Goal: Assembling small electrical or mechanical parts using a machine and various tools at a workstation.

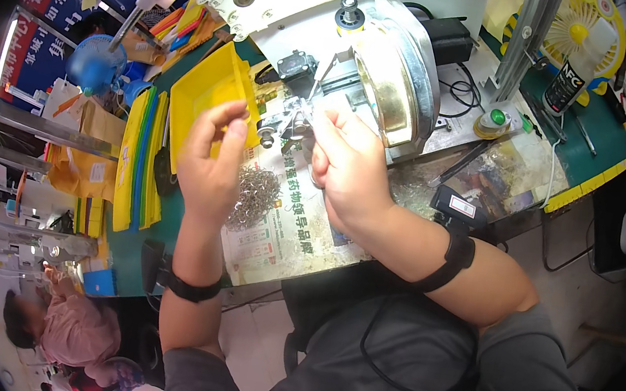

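Note:
My right hand is closed in a pinch beside a small metal clamp fixture at the front of a white machine. Whatever its fingertips hold is too small and bright to make out. My left hand hovers on the fixture's left, fingers loosely curled and thumb apart, with nothing visible in it. Below and between my hands, a heap of small shiny metal pieces lies on a printed paper sheet. Right of the fixture stands the machine's curved, brass-coloured wheel housing.
A yellow plastic bin stands behind my left hand. At right are a black box-shaped device, a green push button, a dark bottle and a yellow fan. Co-workers sit at lower left and far right.

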Demonstrator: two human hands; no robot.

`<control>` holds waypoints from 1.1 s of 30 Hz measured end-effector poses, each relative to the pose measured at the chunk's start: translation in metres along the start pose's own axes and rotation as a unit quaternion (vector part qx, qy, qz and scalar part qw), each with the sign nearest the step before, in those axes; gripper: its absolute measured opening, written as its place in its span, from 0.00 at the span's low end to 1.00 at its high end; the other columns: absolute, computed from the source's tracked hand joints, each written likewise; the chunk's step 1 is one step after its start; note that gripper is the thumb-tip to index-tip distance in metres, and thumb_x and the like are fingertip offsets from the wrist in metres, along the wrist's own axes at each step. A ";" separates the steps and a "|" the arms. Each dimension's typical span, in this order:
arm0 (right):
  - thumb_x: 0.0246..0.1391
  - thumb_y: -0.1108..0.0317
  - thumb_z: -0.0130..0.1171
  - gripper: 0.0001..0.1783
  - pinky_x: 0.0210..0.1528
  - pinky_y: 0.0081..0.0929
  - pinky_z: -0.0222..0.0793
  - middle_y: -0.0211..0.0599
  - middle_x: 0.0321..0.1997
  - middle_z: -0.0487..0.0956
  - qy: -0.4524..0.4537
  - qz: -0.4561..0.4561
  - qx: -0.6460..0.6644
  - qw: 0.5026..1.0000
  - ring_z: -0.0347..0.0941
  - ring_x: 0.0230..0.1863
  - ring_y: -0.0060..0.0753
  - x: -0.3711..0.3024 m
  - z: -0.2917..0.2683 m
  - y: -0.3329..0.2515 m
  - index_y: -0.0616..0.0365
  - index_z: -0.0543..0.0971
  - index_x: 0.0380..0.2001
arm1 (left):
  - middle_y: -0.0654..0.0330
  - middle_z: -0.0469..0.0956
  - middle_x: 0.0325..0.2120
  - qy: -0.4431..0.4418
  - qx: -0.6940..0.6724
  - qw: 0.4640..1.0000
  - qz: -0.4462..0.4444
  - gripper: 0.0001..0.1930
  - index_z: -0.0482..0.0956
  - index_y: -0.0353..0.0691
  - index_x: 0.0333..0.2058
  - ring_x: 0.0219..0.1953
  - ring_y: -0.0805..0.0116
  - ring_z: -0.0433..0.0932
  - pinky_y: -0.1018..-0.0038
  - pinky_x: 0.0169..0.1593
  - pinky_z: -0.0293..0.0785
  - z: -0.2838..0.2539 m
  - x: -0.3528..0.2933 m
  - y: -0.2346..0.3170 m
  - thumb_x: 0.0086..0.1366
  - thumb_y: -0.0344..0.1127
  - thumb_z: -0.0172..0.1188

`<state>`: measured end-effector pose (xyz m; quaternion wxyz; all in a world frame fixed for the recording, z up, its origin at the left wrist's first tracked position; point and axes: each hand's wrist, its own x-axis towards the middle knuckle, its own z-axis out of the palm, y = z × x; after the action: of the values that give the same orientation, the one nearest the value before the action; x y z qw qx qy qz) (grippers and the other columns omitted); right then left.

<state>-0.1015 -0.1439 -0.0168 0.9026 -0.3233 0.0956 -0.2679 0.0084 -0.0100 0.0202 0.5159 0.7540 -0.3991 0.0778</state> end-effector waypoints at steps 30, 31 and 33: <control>0.64 0.70 0.56 0.11 0.25 0.14 0.57 0.25 0.25 0.70 -0.023 0.087 -0.064 0.994 0.62 0.24 0.14 -0.013 -0.020 -0.015 0.60 0.71 0.48 | 0.53 0.77 0.36 -0.154 0.183 0.948 0.209 0.03 0.74 0.34 0.32 0.43 0.55 0.76 0.67 0.52 0.71 0.007 0.039 0.037 0.65 0.25 0.59; 0.64 0.70 0.56 0.11 0.25 0.14 0.57 0.25 0.25 0.70 -0.022 0.087 -0.065 0.994 0.62 0.24 0.14 -0.014 -0.021 -0.014 0.60 0.72 0.48 | 0.53 0.77 0.36 -0.154 0.183 0.948 0.209 0.03 0.74 0.34 0.32 0.43 0.55 0.76 0.67 0.52 0.71 0.007 0.038 0.037 0.65 0.25 0.59; 0.64 0.70 0.57 0.11 0.25 0.14 0.57 0.24 0.25 0.70 -0.028 0.084 -0.061 0.994 0.62 0.24 0.14 -0.015 -0.020 -0.015 0.60 0.72 0.47 | 0.52 0.74 0.33 -0.142 0.168 0.952 0.212 0.02 0.73 0.35 0.33 0.41 0.50 0.73 0.62 0.48 0.70 0.005 0.035 0.037 0.64 0.25 0.58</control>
<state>-0.1269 -0.1563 -0.0226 0.9030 -0.3756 0.1130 -0.1754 0.0050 -0.0378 0.0633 0.2914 0.7311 -0.6002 0.1430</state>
